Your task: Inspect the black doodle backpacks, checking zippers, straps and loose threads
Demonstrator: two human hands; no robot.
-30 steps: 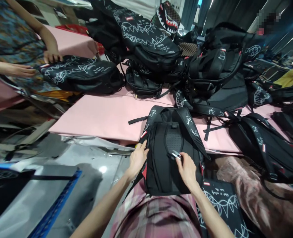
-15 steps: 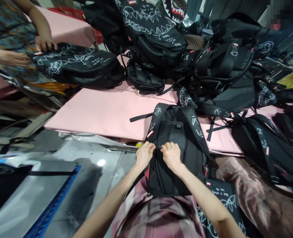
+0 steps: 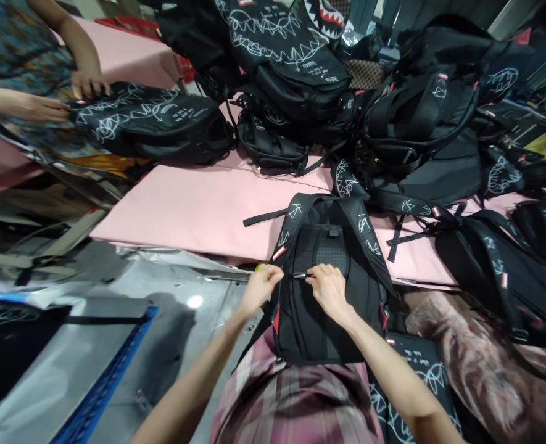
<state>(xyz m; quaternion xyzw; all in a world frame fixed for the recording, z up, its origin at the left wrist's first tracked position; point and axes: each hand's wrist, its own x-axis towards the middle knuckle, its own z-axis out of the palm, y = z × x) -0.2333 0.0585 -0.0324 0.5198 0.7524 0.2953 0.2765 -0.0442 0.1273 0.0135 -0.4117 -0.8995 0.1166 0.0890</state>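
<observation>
A black backpack (image 3: 330, 314) lies with its padded back and shoulder straps facing up, its lower end toward my lap and its upper end on the pink table. Held in my right hand (image 3: 329, 288) is a slim, pointed metal tool (image 3: 299, 275), reaching left across the back panel; its exact kind is too small to tell. Just left of the tool's tip, my left hand (image 3: 262, 287) has its fingers pinched together by the backpack's left edge. Whatever is in that pinch, perhaps nothing, cannot be made out.
Several black backpacks with white scribbles, such as one at the back (image 3: 282, 55), crowd the pink table (image 3: 194, 209). At the left, another person's hands (image 3: 87, 83) rest on a backpack (image 3: 152, 123). A scribbled backpack (image 3: 421, 370) lies by my right side.
My left hand has moved slightly left, away from the backpack's middle. My right hand has shifted a little right, and more of the metal tool shows between the hands.
</observation>
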